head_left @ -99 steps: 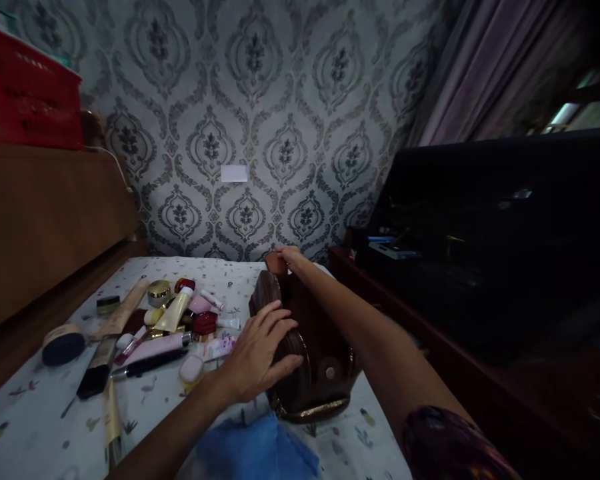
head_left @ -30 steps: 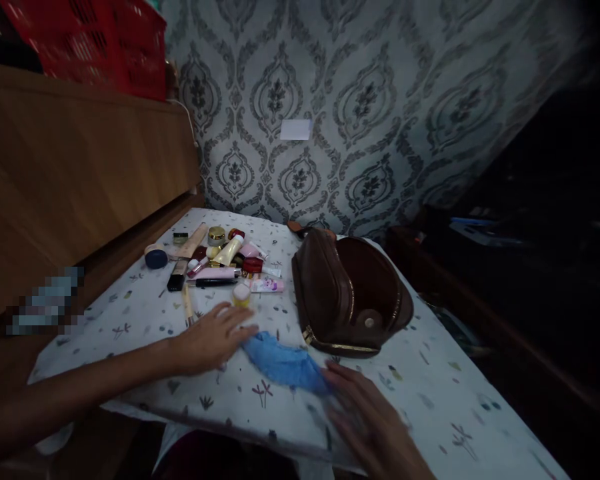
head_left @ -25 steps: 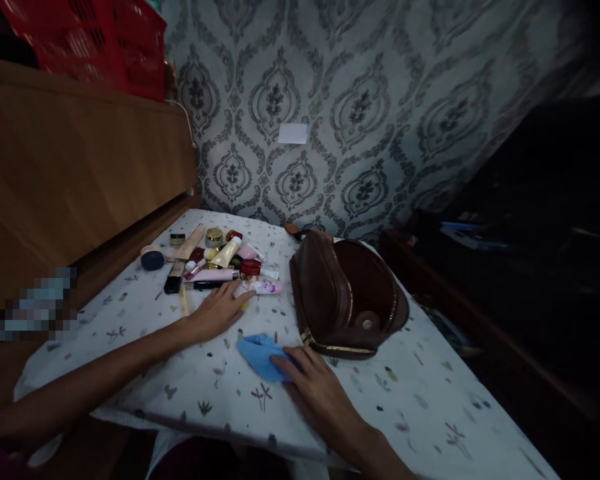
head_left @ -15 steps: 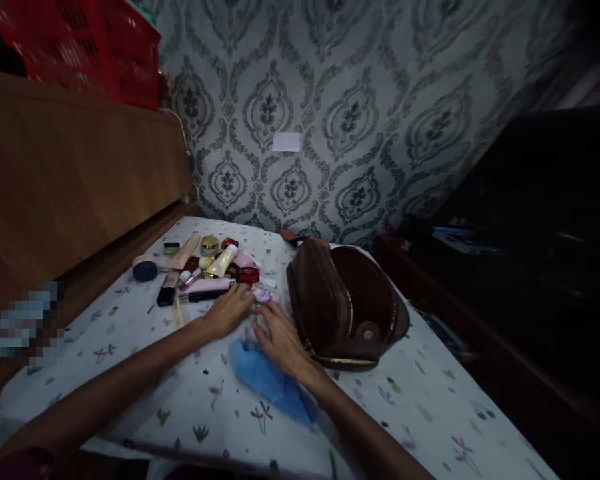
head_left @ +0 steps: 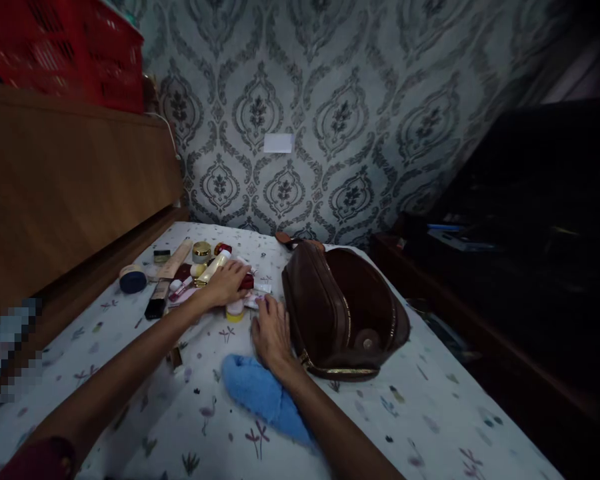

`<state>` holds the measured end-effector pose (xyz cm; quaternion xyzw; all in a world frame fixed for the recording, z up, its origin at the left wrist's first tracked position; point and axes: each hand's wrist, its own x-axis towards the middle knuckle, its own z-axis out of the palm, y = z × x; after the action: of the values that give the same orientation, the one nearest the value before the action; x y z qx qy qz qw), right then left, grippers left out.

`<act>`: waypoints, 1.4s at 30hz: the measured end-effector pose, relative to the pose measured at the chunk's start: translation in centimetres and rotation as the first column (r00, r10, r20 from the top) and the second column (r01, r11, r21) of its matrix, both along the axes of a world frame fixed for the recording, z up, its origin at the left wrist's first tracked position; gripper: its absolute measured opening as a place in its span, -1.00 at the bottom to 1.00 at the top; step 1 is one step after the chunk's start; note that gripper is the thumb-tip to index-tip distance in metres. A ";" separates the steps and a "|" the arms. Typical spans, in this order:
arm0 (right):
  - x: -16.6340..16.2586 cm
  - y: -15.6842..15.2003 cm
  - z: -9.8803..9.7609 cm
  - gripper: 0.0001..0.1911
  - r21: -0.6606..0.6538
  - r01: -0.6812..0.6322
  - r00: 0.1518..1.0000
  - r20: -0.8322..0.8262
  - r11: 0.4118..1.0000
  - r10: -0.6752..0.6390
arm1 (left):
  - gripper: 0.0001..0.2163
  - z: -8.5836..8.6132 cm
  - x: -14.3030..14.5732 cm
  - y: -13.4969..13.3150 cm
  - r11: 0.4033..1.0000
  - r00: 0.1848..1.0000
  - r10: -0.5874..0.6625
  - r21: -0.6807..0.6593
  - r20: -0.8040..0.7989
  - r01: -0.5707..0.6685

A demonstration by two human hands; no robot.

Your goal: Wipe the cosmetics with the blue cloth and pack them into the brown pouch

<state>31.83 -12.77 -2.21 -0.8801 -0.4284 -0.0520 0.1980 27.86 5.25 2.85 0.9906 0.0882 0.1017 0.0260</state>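
left hand (head_left: 226,283) fingers spread flat on cosmetics pile (head_left: 190,273) | right hand (head_left: 270,330) fingers loosely open on tabletop (head_left: 420,413), touching brown pouch (head_left: 347,313), beside blue cloth (head_left: 263,397)

Desk (head_left: 430,427) under a white flower-print cloth, lower half of the frame.
A heap of cosmetics (head_left: 190,277) lies at centre left, an open brown bag (head_left: 345,313) at centre, a blue cloth (head_left: 263,397) at lower centre; a small yellow-based jar (head_left: 235,311) stands just beside the heap.
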 end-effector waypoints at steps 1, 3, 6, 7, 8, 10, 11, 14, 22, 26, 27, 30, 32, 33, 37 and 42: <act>0.0 0.0 0.0 -0.53 0.002 0.000 1.000 -0.001 1.000 0.000 | -0.43 0.0 0.7 0.6 1.000 0.999 -0.025 -0.006 -0.040 0.025; 0.0 0.0 -0.1 -0.53 0.005 -0.006 1.000 -0.002 1.000 0.006 | -0.40 0.0 1.8 1.4 0.996 0.991 -0.089 0.004 -0.105 0.090; 0.1 -0.1 -0.1 -0.54 0.006 -0.018 1.000 -0.001 1.000 0.018 | -0.49 0.0 2.4 1.8 0.975 0.965 -0.187 0.085 -0.183 0.205; 0.1 -0.1 0.0 -0.55 0.005 -0.022 1.000 -0.001 1.000 0.022 | -0.54 0.1 2.5 1.7 0.967 0.958 -0.208 0.109 -0.195 0.232; 0.1 -0.1 0.0 -0.55 0.002 -0.026 1.000 -0.001 1.000 0.026 | -0.58 0.3 2.5 1.6 0.961 0.956 -0.217 0.126 -0.198 0.245; 0.2 -0.1 0.0 -0.57 -0.002 -0.032 0.999 0.001 0.999 0.032 | -0.58 0.6 2.4 1.3 0.961 0.961 -0.205 0.148 -0.184 0.233; 0.2 -0.2 0.0 -0.57 -0.001 -0.034 0.999 0.004 0.999 0.034 | -0.56 0.8 2.4 1.1 0.961 0.965 -0.193 0.165 -0.176 0.222; 0.2 -0.2 0.0 -0.57 0.003 -0.036 0.999 0.017 0.999 0.036 | -0.55 1.5 3.1 0.6 0.971 0.984 -0.124 0.189 -0.128 0.147; 0.3 -0.3 -0.3 -0.53 -0.025 -0.055 0.998 -0.004 0.998 0.055 | -0.50 2.2 9.6 -0.5 0.980 0.997 -0.015 0.198 -0.070 0.029; 0.4 -0.4 -0.5 -0.54 -0.004 -0.065 0.998 0.021 0.998 0.065 | -0.61 1.4 12.2 -0.1 0.976 0.991 -0.040 0.209 -0.130 0.066; 0.4 -0.4 -0.5 -0.55 -0.003 -0.068 0.997 0.022 0.998 0.068 | -0.61 1.2 12.7 0.1 0.977 0.988 -0.044 0.201 -0.150 0.074; 0.4 -0.5 -0.5 -0.54 -0.007 -0.070 0.997 0.016 0.998 0.070 | -0.43 0.7 13.0 1.3 0.985 0.980 -0.046 0.152 -0.192 0.076; 0.4 -0.5 -0.4 -0.52 -0.008 -0.071 0.997 0.016 0.997 0.071 | -0.35 0.6 12.1 2.6 0.992 0.984 -0.026 0.120 -0.179 0.048; 0.5 -0.5 -0.4 -0.52 -0.008 -0.073 0.997 0.016 0.997 0.073 | -0.37 0.5 11.3 3.3 0.994 0.987 -0.006 0.109 -0.161 0.024; 0.6 -0.4 -0.5 -0.52 0.006 -0.075 0.997 0.013 0.997 0.075 | -0.63 0.1 6.7 6.0 0.994 0.989 0.072 0.090 -0.126 -0.061; 1.0 0.0 -0.9 -0.50 0.020 -0.094 0.996 0.001 0.995 0.094 | -0.63 -0.7 2.5 5.9 0.998 0.990 -0.050 0.026 -0.134 0.054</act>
<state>32.83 -12.80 -3.12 -0.8571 -0.4687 -0.0467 0.2089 30.37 11.14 2.13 0.9974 0.0625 0.0360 0.0082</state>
